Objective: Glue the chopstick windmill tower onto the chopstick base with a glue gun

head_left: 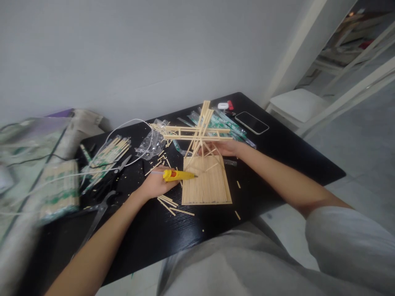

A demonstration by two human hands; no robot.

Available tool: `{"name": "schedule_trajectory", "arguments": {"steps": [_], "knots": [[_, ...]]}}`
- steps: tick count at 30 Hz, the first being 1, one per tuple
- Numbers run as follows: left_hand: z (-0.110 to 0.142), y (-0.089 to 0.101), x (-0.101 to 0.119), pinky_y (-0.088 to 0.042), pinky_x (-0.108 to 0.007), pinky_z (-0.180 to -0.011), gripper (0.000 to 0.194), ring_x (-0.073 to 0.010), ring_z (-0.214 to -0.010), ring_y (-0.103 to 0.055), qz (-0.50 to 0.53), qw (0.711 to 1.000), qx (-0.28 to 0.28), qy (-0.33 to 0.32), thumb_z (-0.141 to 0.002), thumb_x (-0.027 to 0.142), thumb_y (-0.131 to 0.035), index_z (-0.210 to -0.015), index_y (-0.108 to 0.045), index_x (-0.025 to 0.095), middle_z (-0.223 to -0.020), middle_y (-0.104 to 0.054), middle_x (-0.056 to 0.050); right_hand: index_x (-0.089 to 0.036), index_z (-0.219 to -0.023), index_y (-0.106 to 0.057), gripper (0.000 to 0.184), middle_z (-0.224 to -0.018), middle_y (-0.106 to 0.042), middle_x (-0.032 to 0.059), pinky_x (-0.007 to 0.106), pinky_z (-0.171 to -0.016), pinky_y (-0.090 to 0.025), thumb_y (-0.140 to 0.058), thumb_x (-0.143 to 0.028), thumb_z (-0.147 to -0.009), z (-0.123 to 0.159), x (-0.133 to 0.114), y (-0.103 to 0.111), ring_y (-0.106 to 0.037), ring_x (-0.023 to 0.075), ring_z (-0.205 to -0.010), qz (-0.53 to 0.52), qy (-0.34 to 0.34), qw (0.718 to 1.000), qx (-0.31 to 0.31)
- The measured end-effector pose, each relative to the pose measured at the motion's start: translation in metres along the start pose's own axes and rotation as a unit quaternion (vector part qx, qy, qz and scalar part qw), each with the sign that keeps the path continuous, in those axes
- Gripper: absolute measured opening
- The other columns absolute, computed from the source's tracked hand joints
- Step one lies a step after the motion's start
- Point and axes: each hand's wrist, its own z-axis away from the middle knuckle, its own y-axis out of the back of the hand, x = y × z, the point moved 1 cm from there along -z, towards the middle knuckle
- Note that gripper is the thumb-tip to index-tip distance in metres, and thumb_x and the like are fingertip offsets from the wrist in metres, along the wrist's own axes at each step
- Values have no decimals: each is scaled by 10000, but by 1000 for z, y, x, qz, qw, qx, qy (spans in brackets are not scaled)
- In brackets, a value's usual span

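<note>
My left hand [157, 183] is closed around a yellow hot glue gun [177, 175], whose nozzle points right over the stick platform [207, 185]. That platform is a square of wooden sticks laid side by side. From its far part rises a windmill-like stick model [200, 133] with crossed blades and slanting legs. My right hand [224, 147] reaches in from the right behind the legs, its fingers closed at the model's upper part and partly hidden by the sticks. Short cut sticks [168, 201] lie near my left hand.
Scissors [115, 174], pliers [103, 205] and bundled chopsticks [112, 154] lie left on the black table [185, 238]. A white cord [123, 123] loops there. Green-printed wrappers [228, 125], a phone [252, 122] and a white case [222, 106] lie behind right.
</note>
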Motion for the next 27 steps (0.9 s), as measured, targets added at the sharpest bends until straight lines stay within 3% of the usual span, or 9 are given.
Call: {"name": "schedule_trajectory", "arguments": {"steps": [17,27], "knots": [[0,-2,-2,-652,-342,-848,156,-210,-792,-776,3,1000,1,2,-945,344,-737,-847,-764,226,-847,-812,-24,-129,-1300,-740,594,-1216,-811,154,374,-1015,-597,-832,-617,-974,0,1,2,-782,242,-1097,-8,9,1000,-12],[-1,-2,0,-603,-305,-739,178,-187,-713,-731,8,1000,8,-2,-937,311,-720,-797,-735,203,-784,-769,-26,-140,-1282,-753,550,-1215,-814,145,377,-1028,-592,-831,-596,-984,2,-1,1,-784,241,-1105,-4,7,1000,-10]]}}
